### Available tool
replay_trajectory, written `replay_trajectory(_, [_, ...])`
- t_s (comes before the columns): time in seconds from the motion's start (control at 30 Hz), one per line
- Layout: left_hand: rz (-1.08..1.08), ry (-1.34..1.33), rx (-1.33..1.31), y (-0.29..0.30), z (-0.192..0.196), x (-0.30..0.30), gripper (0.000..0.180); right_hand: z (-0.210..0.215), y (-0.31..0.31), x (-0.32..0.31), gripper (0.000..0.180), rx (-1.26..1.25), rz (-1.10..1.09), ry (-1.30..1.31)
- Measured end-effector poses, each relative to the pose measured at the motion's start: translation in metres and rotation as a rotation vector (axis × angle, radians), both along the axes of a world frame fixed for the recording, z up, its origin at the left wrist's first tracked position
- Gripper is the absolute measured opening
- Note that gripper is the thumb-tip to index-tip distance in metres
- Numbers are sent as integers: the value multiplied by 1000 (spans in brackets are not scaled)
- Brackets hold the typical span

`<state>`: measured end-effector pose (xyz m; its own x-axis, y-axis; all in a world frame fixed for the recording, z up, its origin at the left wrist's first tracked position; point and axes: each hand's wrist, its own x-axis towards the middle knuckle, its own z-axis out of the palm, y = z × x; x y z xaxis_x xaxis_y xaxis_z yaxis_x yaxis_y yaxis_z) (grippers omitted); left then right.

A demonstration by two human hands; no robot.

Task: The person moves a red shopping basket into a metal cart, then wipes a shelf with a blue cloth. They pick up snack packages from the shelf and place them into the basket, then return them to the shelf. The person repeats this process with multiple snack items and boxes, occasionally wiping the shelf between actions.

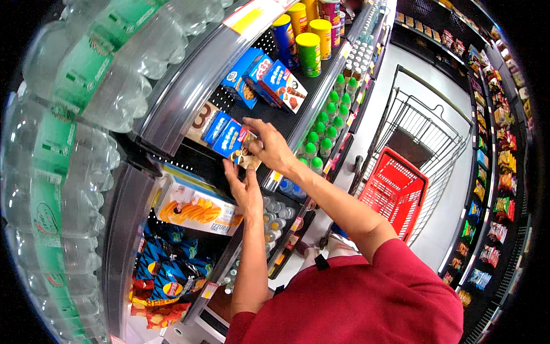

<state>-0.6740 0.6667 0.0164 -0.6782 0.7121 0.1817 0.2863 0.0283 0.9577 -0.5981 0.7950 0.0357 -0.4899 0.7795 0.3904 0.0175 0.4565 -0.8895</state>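
A blue snack box (231, 139) with a food picture on its front stands in a short row on the dark shelf. My right hand (271, 146) reaches over its near end, fingers curled against the box and partly hiding the front. Beside the box's lower left corner is my left hand (246, 190), its fingers and thumb apart and the fingertips at the box's edge. Behind that box sits another blue box (216, 127), next to a brown carton (201, 117). More blue snack boxes (276, 86) lean together farther along the shelf.
Tall snack canisters (309, 54) stand beyond the boxes. Green-capped bottles (325, 129) fill the lower shelf. A shopping cart (447, 137) with a red basket (395, 192) is at right. Large bottles (51, 212) line the left; a pastry box (195, 209) and chip bags (172, 275) lie nearer.
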Motion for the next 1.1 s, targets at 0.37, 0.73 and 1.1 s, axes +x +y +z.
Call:
replay_trajectory(0.37, [39,198,83,-14,12,49,59,38,-27,81,45,-52,-5,-72])
replay_trajectory(0.73, [-417,173,-118,-52,-7,126,48,-88,-88,312,46,-549,-496,-108])
replay_trajectory(1.1, [-597,4,-390,-80,-54,142,40,-299,-177,452,63,-929,-1088,-848])
